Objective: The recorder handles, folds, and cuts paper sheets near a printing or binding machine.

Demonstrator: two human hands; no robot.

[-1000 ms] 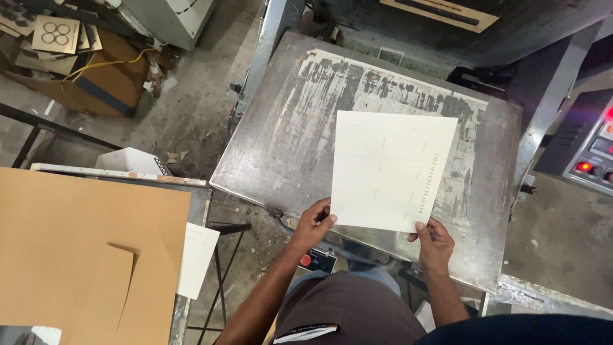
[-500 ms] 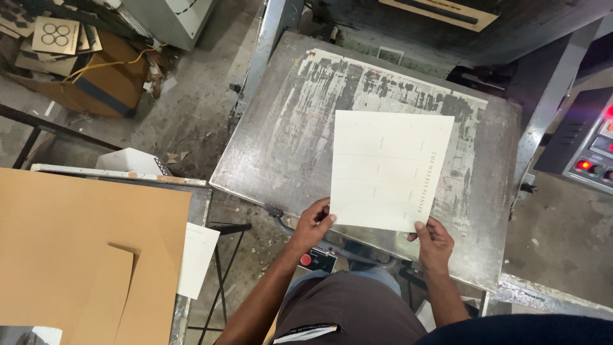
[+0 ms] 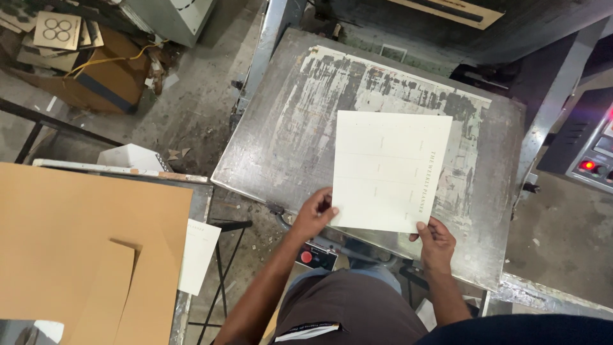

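The cream sheet (image 3: 388, 171) lay flat on the worn metal plate (image 3: 281, 147) in the middle of the frame, its long axis running away from the person. The left hand (image 3: 314, 214) pinched its lower left corner, the right hand (image 3: 435, 241) its lower right edge, both equally near.

Cream printed sheet (image 3: 389, 169), rectangular, faint lines and one column of dark print along its right side; near corners pinched by left hand (image 3: 314, 214) and right hand (image 3: 436, 241). Control panel (image 3: 590, 160) far right of the right hand: grey, red lit button, small display. Brown cardboard box (image 3: 96, 83) far up-left of the left hand, on the floor. Small red-button switch box (image 3: 316, 255) just below the left hand.
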